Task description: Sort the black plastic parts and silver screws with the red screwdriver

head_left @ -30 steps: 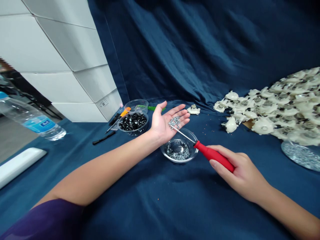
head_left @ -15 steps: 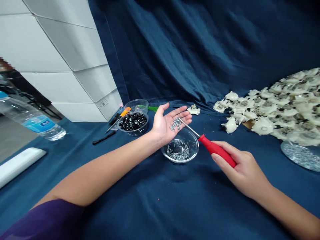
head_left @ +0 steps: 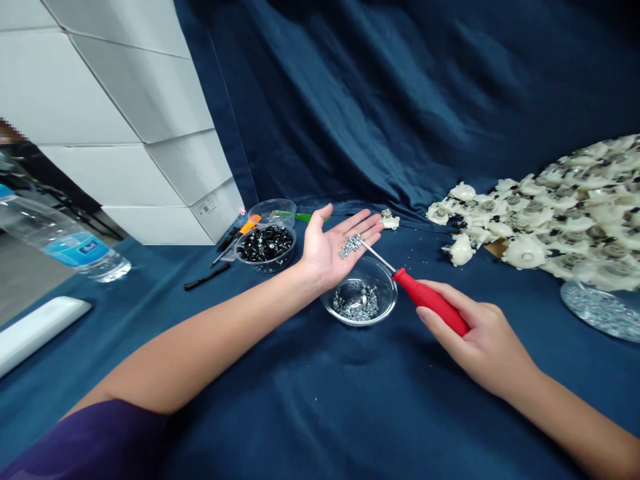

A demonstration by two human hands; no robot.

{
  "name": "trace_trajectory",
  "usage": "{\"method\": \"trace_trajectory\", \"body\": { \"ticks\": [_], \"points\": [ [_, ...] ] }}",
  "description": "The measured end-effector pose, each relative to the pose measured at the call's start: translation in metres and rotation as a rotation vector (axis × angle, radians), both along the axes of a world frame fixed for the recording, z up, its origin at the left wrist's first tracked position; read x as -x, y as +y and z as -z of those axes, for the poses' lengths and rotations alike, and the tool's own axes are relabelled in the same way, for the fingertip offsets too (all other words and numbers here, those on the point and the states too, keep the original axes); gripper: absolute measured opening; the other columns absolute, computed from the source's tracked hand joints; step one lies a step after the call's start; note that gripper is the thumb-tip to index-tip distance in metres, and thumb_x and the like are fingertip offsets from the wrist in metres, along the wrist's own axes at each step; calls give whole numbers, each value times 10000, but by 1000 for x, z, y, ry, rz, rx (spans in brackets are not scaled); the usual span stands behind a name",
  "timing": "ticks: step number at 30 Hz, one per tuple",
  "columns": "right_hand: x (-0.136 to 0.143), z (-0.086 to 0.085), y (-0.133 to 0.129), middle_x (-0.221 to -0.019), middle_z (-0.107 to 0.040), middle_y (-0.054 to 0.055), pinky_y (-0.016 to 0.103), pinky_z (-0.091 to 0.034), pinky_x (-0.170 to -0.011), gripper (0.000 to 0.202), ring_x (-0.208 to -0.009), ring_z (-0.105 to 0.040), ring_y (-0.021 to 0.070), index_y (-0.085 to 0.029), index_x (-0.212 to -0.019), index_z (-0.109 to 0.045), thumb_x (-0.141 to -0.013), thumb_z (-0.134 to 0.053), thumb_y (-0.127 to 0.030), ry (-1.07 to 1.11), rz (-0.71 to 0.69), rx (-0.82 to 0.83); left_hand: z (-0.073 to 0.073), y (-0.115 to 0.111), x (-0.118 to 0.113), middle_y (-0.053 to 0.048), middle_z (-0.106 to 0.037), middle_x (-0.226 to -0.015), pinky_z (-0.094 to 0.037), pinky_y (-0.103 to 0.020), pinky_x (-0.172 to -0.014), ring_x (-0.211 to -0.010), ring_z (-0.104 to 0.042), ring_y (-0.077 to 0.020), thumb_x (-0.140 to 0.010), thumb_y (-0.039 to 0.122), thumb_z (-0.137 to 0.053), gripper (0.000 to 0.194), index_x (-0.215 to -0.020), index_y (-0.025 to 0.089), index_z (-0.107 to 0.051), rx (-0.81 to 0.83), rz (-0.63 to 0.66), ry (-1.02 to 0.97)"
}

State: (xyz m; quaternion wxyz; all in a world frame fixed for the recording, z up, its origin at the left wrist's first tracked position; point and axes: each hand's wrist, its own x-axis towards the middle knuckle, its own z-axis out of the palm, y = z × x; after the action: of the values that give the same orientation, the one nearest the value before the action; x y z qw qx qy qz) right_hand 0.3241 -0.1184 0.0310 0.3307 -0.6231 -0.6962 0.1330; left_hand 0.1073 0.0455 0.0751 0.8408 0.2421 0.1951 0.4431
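Note:
My left hand [head_left: 333,250] is palm up with its fingers stretched out, and a small pile of silver screws [head_left: 351,246] lies on it. My right hand [head_left: 477,337] is wrapped round the red handle of a screwdriver [head_left: 435,303]. The screwdriver's tip reaches the screws on the palm. Just below my left hand stands a clear round bowl [head_left: 359,323] with more silver screws in it. A second clear bowl [head_left: 270,267], filled with black screws, is left of my left hand.
Many cream plastic parts [head_left: 527,250] are heaped at the right, near a clear container of small silver pieces [head_left: 600,310]. One cream part [head_left: 389,220] lies behind my fingers. At the left are a water bottle [head_left: 83,250], white boxes [head_left: 165,167] and a black tool [head_left: 206,277].
The screws on my left palm are gathered slightly closer together. My right hand and the screwdriver have shifted a little to the left.

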Motion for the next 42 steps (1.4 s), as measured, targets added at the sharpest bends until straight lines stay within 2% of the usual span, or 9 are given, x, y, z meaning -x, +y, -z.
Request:
{"method": "trace_trajectory", "body": {
  "ticks": [6, 17, 22, 28, 38, 42],
  "points": [
    [0, 3, 1, -632, -675, -67, 293, -444, -490, 409, -455, -555, 147, -267, -1395, -676, -1059, -593, -485, 44, -82, 67, -2, -1, -1, -260, -698, -1434, -565, -419, -1119, -1339, -689, -358, -994, 525, -501, 793, -1588, -1, -502, 36, 6, 17],
    [-3, 2, 1, -634, -667, -64, 283, -446, -490, 402, -460, -554, 144, -250, -1394, -663, -1060, -594, -463, 71, -126, 69, -7, -2, 2, -254, -763, -1297, -637, -397, -993, -1228, -746, -344, -999, 508, -502, 752, -1543, -8, -551, 71, 29, 2],
    [0, 1, -1, -636, -673, -59, 291, -437, -501, 403, -461, -552, 150, -243, -1383, -670, -1058, -598, -470, 91, -109, 52, -7, -2, 2, -232, -799, -1185, -640, -405, -992, -1080, -793, -327, -1031, 497, -467, 700, -1484, -19, -608, 71, 28, 5],
    [1, -2, -1, -585, -621, -73, 287, -421, -471, 387, -427, -532, 142, -236, -1370, -680, -1062, -593, -453, 96, -119, 25, -7, -2, 3, -166, -813, -921, -662, -407, -902, -840, -799, -274, -1033, 456, -488, 594, -1381, 22, -694, 100, 12, 53],
    [0, -1, -2, -590, -641, -69, 283, -441, -470, 391, -424, -538, 140, -238, -1367, -685, -1058, -588, -458, 73, -113, -8, -5, 1, 5, -108, -775, -784, -661, -351, -754, -708, -765, -230, -1031, 432, -481, 506, -1240, 53, -743, 90, 19, 68],
    [-1, -1, -3, -641, -692, -56, 284, -450, -484, 386, -434, -542, 135, -242, -1379, -679, -1061, -591, -442, 54, -148, -9, -3, 2, 5, -91, -761, -760, -650, -322, -697, -681, -753, -214, -1022, 432, -488, 484, -1203, 70, -754, 75, 30, 73]
  ]
}}
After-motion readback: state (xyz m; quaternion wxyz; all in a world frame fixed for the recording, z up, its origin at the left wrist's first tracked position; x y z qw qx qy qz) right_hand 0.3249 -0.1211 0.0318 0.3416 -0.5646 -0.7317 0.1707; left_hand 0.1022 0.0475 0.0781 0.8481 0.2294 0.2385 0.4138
